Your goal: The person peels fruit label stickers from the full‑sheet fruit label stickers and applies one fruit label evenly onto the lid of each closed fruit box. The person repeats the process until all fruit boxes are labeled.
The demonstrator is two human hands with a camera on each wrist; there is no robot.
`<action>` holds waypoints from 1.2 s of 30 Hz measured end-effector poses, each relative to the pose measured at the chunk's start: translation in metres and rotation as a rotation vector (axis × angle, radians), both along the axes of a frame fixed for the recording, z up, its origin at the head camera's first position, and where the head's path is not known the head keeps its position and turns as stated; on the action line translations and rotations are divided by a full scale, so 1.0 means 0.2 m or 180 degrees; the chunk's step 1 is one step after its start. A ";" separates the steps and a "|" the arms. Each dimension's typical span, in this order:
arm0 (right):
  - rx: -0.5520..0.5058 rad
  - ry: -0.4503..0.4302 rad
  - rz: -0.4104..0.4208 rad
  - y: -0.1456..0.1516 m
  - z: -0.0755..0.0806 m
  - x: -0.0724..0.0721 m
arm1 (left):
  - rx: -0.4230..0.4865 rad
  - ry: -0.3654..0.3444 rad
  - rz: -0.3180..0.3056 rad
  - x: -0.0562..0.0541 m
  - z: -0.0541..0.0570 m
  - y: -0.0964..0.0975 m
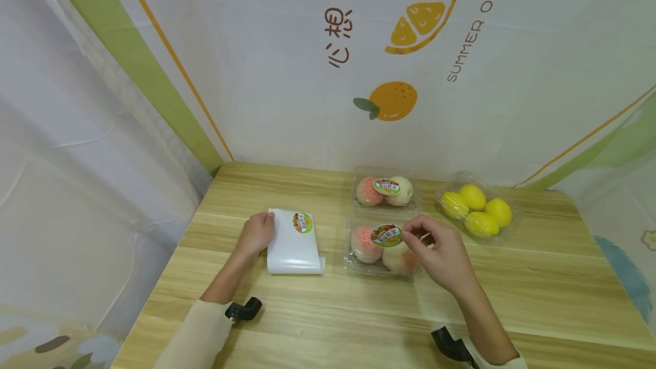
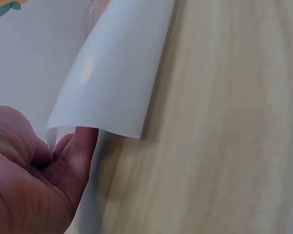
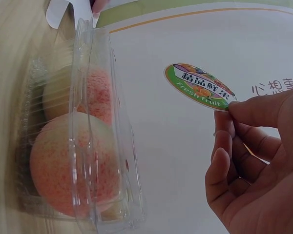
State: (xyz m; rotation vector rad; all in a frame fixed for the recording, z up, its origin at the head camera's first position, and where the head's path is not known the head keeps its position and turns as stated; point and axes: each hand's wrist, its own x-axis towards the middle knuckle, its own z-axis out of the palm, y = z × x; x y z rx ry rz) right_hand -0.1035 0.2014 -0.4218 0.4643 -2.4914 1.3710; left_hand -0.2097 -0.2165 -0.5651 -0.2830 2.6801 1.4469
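Between thumb and forefinger my right hand pinches an oval fruit sticker by its edge; it reads "Fresh Fruit". In the head view the sticker overlaps the near clear box of peaches, while the right wrist view shows it apart from the box lid. My left hand grips the left edge of a white backing sheet, its thumb on top and fingers beneath. The sheet curves over at its near end, and one more oval sticker is on its upper right.
Behind the near box stands a second clear box of peaches with an oval sticker on its lid. A clear box of yellow lemons is at the back right. A printed curtain hangs along the wooden table's back edge.
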 end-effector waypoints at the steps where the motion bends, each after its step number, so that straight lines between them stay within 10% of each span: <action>1: -0.0005 -0.0003 -0.0001 0.00 0.00 0.00 | -0.0056 -0.0014 -0.0007 -0.03 -0.02 -0.02; 6: -0.0020 -0.0017 -0.0003 0.01 0.00 0.00 | -0.0375 0.0054 -0.0119 -0.09 -0.04 -0.05; 15: -0.0020 -0.0003 -0.0017 0.02 -0.02 -0.01 | -0.0494 0.0183 -0.0114 0.00 0.29 0.07; 22: -0.0035 -0.0001 -0.0028 0.02 -0.01 0.00 | -0.0823 0.0430 -0.0138 -0.06 0.26 0.02; 36: -0.0076 -0.0016 -0.0077 0.03 -0.01 0.01 | -0.0999 0.0089 0.0068 -0.03 0.33 -0.10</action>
